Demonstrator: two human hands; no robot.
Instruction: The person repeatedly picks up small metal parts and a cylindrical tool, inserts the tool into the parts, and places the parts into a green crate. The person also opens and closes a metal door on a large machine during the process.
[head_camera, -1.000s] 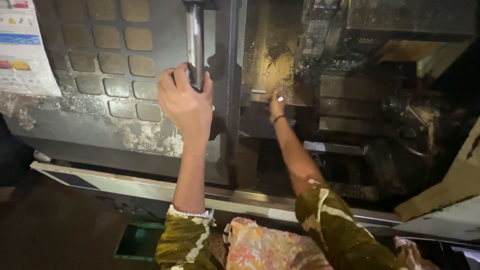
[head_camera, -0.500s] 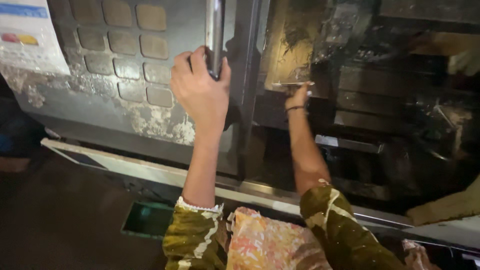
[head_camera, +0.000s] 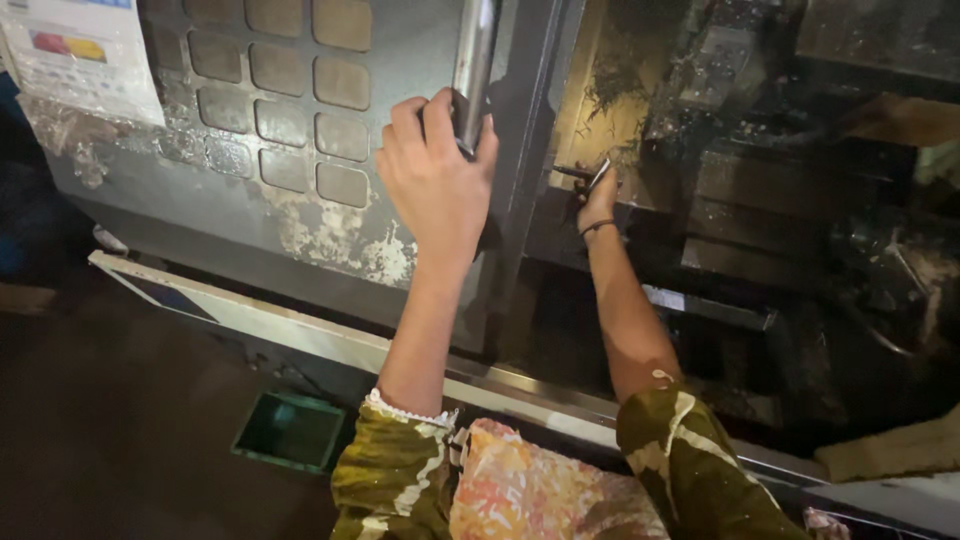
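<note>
Both hands unmoved: left hand (head_camera: 436, 180) clenched on door handle (head_camera: 474, 55), right hand (head_camera: 597, 198) grasping thin metal tool (head_camera: 590, 176).

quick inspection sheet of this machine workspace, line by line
surface: grey machine door with square raised pads, paint worn and flaking low down
job's things: metal door handle, upright; thin metal tool inside the dark machine bay
clutter: metal shavings on the inner panel
grips: left hand wrapped on the handle; right hand deep inside, holding the tool
cables: nothing seen
surroundings: paper sheet on the door, green floor box
</note>
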